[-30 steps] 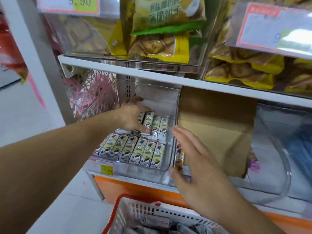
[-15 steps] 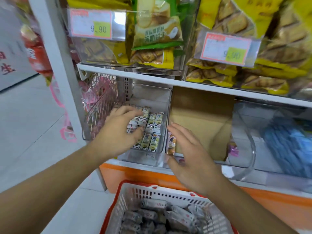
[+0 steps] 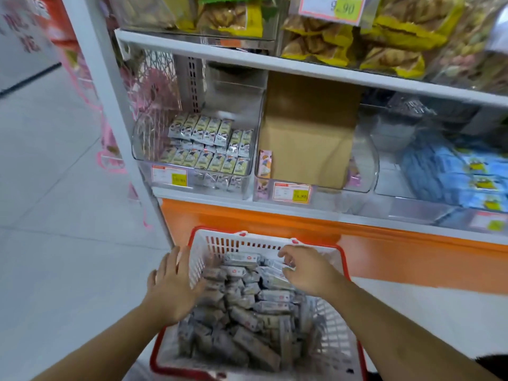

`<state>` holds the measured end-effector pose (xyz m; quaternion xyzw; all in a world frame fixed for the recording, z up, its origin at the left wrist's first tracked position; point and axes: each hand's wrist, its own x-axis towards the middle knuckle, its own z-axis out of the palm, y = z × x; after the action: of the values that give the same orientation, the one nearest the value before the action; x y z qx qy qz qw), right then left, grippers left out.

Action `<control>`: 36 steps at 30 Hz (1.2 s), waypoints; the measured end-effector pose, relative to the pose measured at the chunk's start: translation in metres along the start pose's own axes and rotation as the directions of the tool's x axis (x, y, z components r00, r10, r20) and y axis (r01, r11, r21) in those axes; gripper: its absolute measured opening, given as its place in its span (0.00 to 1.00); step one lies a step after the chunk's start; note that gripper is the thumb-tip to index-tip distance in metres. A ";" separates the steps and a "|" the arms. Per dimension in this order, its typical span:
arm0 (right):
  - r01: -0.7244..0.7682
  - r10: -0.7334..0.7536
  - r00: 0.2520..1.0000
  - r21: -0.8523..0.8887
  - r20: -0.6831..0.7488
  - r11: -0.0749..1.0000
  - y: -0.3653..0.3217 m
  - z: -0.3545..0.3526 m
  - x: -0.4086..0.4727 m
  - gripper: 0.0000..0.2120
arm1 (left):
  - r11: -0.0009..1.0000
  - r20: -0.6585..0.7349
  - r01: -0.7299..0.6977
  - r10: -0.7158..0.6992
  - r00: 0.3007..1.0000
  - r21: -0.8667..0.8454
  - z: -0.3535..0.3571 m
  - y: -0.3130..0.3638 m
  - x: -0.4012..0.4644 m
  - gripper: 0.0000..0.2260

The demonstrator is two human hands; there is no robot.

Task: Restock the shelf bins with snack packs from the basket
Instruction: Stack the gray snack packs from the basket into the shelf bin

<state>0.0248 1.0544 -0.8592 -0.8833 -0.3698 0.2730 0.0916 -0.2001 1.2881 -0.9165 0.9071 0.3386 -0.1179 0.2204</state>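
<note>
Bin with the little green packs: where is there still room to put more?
The clear bin is bare behind the snack packs, toward its back wall, and along its left wall. Its front is crowded with packs. The next bin is filled by a cardboard box.

Illumination is bright, even and diffuse, with only faint shadows. Glare whitens the clear bin (image 3: pixel 192 171) fronts and the packets above the bin. Wide-angle distortion bends shelf lines away from the bin. Overall focus is soft, with motion blur.

One basket (image 3: pixel 217 244), three clear bins (image 3: pixel 192 185), two hands (image 3: pixel 171 287).
</note>
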 end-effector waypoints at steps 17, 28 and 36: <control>-0.236 0.221 0.961 -0.075 -0.167 0.969 0.022 0.114 0.054 0.17 | 0.997 0.040 0.076 -0.076 0.996 -0.003 0.035 -0.006 0.007 0.42; 0.130 -0.135 0.991 -0.127 -0.027 0.983 -0.037 0.025 0.010 0.18 | 0.999 0.133 0.029 -0.032 0.991 0.027 -0.050 0.041 -0.003 0.32; 0.425 -0.400 0.884 0.057 -0.242 0.904 -0.105 -0.074 -0.049 0.14 | 0.759 0.375 0.032 0.285 0.882 -0.650 -0.182 0.079 -0.035 0.17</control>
<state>-0.0257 1.0977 -0.7391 -0.8032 -0.5212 0.1655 0.2363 -0.1614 1.3024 -0.7189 0.7453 0.2332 -0.1876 0.5957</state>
